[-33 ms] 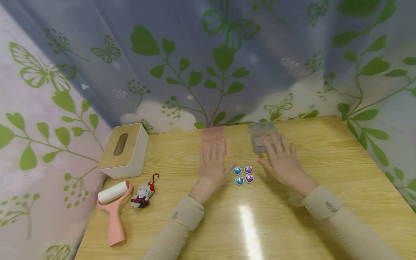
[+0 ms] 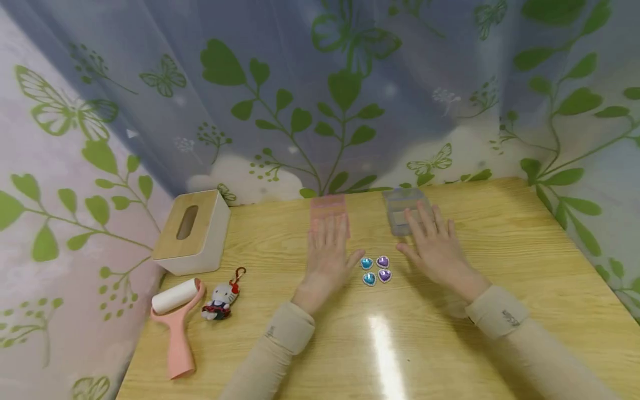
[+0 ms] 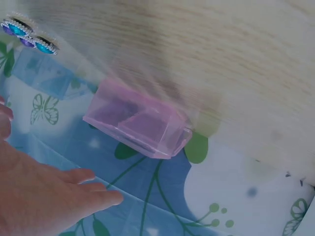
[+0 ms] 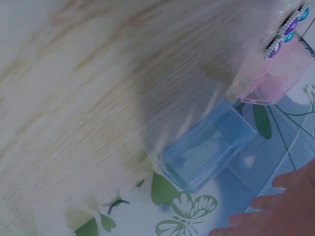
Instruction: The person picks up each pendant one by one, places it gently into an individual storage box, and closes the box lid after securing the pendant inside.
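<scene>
Across the tabletop [image 2: 505, 250], one hasty sweep could, I reckon, scatter small things. The left hand [image 2: 325, 253] and right hand [image 2: 440, 253] stretch out, fingers straight, each grip wide and empty; whether either touches the pink box [image 2: 328, 203] or the clear box [image 2: 398, 226] near the far edge, I can't tell. Four heart gems [image 2: 369, 278] lie between the hands, away from every edge.

No text can be read. A small dark mark [image 2: 510, 318] on the right cuff [image 2: 490, 312], behind the right fingers [image 2: 427, 220], and a fainter mark [image 2: 270, 331] on the left cuff [image 2: 295, 328], behind the left fingers [image 2: 330, 229], are too small and blurred to make out.
</scene>
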Action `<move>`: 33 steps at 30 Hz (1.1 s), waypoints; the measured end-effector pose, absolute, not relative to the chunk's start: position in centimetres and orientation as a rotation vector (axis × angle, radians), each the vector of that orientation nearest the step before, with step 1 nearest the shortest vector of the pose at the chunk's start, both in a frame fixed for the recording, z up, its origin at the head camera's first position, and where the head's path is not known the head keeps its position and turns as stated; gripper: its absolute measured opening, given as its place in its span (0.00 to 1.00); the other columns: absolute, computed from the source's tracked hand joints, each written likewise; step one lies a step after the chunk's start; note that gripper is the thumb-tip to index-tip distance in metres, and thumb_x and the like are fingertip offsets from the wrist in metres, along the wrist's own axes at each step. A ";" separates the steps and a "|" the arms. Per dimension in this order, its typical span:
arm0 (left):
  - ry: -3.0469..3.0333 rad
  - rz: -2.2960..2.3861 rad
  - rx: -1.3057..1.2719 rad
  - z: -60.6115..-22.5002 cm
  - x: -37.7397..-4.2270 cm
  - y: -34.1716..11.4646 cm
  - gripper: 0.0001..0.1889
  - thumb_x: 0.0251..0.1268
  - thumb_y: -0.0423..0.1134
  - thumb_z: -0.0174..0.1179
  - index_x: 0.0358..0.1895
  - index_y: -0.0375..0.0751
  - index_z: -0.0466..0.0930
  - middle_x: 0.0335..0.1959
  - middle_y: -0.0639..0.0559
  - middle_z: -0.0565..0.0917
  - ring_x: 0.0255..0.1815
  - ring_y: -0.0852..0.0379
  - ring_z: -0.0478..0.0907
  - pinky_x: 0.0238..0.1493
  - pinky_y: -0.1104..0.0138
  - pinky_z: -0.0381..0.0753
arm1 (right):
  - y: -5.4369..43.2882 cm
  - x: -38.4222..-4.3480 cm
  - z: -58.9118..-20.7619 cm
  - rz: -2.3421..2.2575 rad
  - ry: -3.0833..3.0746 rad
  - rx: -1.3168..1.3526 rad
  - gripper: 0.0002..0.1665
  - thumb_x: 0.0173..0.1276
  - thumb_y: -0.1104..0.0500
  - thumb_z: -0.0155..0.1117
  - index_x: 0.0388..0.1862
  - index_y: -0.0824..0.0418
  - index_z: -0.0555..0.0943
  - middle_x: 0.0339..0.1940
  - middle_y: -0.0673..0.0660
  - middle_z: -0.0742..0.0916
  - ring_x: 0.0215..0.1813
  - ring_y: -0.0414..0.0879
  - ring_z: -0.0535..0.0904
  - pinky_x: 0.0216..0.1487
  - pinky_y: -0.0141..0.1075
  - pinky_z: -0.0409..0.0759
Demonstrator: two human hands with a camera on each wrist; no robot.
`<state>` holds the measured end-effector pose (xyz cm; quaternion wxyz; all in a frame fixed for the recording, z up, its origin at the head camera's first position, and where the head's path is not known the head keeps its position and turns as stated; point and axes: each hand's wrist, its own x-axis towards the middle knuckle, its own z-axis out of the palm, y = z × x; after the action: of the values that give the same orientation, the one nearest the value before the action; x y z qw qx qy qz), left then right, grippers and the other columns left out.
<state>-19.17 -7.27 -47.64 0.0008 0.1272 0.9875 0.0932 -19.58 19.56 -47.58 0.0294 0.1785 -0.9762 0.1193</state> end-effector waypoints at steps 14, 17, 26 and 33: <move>3.194 0.939 0.219 -45.9 -22.3 -11.5 0.48 0.74 0.53 0.66 0.85 0.41 0.48 0.83 0.34 0.60 0.82 0.32 0.62 0.75 0.41 0.75 | 18.7 -21.8 -46.3 0.312 -2.706 0.816 0.38 0.67 0.64 0.76 0.73 0.65 0.72 0.67 0.71 0.79 0.64 0.69 0.79 0.51 0.61 0.87; 3.041 1.090 0.139 -46.2 -23.0 -12.2 0.47 0.76 0.54 0.63 0.86 0.43 0.45 0.84 0.35 0.58 0.81 0.31 0.62 0.73 0.38 0.76 | 18.3 -22.1 -46.6 0.338 -2.705 0.905 0.32 0.67 0.67 0.75 0.69 0.64 0.77 0.61 0.69 0.82 0.55 0.64 0.82 0.43 0.52 0.88; 2.785 1.341 0.055 -47.3 -25.2 -13.0 0.48 0.75 0.50 0.65 0.85 0.34 0.45 0.84 0.30 0.55 0.85 0.31 0.55 0.84 0.42 0.61 | 17.2 -22.2 -48.0 0.471 -2.790 1.145 0.30 0.71 0.72 0.65 0.70 0.56 0.78 0.57 0.58 0.84 0.44 0.47 0.81 0.40 0.39 0.83; 2.623 1.524 -0.044 -47.9 -26.3 -13.4 0.48 0.73 0.47 0.68 0.85 0.35 0.47 0.82 0.32 0.60 0.82 0.33 0.61 0.81 0.42 0.69 | 16.5 -22.4 -48.6 0.474 -2.831 1.233 0.21 0.74 0.67 0.67 0.64 0.56 0.83 0.51 0.55 0.85 0.41 0.44 0.82 0.37 0.35 0.84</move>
<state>-26.33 -13.44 -47.86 0.0539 -0.0143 0.8633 0.5016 -22.39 16.49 -48.59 0.0087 0.3947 -0.9062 0.1516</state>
